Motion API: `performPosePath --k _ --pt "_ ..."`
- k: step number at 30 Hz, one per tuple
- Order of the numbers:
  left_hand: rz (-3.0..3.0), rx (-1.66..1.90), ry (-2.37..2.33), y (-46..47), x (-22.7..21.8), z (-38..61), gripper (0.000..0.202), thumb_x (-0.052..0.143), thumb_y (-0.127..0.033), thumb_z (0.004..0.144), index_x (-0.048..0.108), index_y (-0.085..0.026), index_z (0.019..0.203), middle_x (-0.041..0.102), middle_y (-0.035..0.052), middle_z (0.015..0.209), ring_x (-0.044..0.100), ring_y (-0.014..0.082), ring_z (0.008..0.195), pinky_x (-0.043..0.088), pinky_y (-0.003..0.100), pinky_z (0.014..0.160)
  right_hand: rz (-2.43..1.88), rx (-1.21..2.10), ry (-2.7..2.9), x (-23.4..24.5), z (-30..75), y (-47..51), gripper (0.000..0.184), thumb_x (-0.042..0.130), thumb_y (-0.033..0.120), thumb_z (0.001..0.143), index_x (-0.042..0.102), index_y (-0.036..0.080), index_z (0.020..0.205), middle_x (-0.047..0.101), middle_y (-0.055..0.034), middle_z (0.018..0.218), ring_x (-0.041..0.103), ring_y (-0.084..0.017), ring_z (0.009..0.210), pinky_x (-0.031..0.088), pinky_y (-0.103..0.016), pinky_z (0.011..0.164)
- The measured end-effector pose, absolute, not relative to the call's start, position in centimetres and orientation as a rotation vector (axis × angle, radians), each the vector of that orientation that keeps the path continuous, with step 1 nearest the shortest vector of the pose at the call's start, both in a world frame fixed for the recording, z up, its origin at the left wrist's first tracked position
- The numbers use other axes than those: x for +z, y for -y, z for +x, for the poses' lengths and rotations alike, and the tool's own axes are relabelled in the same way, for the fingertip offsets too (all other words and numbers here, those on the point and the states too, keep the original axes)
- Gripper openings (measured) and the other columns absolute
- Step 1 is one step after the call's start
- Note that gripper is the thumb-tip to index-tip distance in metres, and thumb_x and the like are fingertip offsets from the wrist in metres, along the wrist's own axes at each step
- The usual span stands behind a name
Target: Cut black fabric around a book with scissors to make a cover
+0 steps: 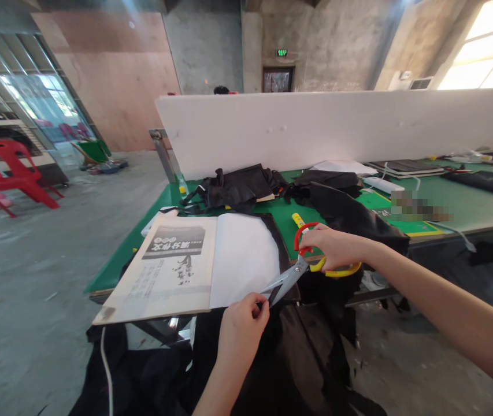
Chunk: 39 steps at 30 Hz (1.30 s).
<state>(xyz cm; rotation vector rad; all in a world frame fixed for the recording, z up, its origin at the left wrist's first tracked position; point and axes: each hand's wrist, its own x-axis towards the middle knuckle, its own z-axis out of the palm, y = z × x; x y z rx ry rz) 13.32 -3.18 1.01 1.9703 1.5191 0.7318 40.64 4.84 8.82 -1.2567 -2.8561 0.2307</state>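
My right hand (330, 245) is closed around the red and yellow handles of a pair of scissors (290, 280). Its blades are parted and point down to the left. Right at the blade tips, my left hand (246, 323) pinches a small dark strip (274, 293), which looks like black fabric and lies between the blades. Just behind the hands is an open book (159, 271) with a printed left page. A white sheet (244, 254) with a rounded right edge covers its other side. Black fabric (298, 346) hangs below my hands at the table's front.
On the green table (125, 254) lie black cloth pieces (246, 185), a yellow glue stick (298, 221) and a white power strip (384, 184). A long white panel (315, 130) stands along the back. A red chair (10, 167) is at the far left.
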Motion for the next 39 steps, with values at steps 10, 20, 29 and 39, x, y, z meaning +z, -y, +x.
performPosePath --k 10,20,29,39 --pt "1.960 0.709 -1.520 3.4 1.2 13.1 0.021 0.046 -0.030 0.083 0.065 -0.023 0.079 0.059 -0.0022 0.053 0.055 0.0137 0.052 0.034 0.024 0.058 -1.191 0.259 2.870 8.7 39.8 -5.2 0.047 0.065 0.025 0.056 0.060 0.021 0.103 0.063 -0.0036 0.103 0.054 -0.023 0.098 0.025 -0.036 0.096" --pt "1.979 0.698 -1.532 3.4 1.4 13.1 0.021 0.046 -0.030 0.084 0.064 -0.023 0.078 0.059 -0.0024 0.053 0.054 0.0131 0.053 0.033 0.023 0.057 -1.164 0.325 2.907 9.0 38.9 -5.2 0.039 0.064 0.025 0.058 0.060 0.021 0.096 0.065 -0.0017 0.099 0.056 -0.022 0.095 0.024 -0.037 0.095" --pt "1.975 0.710 -1.519 3.6 1.4 13.0 0.022 0.046 -0.031 0.084 0.065 -0.023 0.079 0.060 -0.0017 0.055 0.056 0.0137 0.054 0.035 0.024 0.058 -1.166 0.208 2.909 8.5 38.5 -5.2 0.019 0.063 0.028 0.058 0.058 0.020 0.075 0.065 0.0016 0.083 0.056 -0.019 0.081 0.025 -0.036 0.088" --pt "1.975 0.772 -1.530 3.6 1.5 12.7 0.020 0.046 -0.031 0.084 0.063 -0.023 0.076 0.058 -0.0023 0.052 0.055 0.0128 0.051 0.036 0.023 0.057 -1.200 0.091 2.896 8.0 38.4 -4.7 0.012 0.058 0.024 0.057 0.048 0.019 0.056 0.054 0.0047 0.059 0.044 -0.012 0.060 0.027 -0.035 0.082"
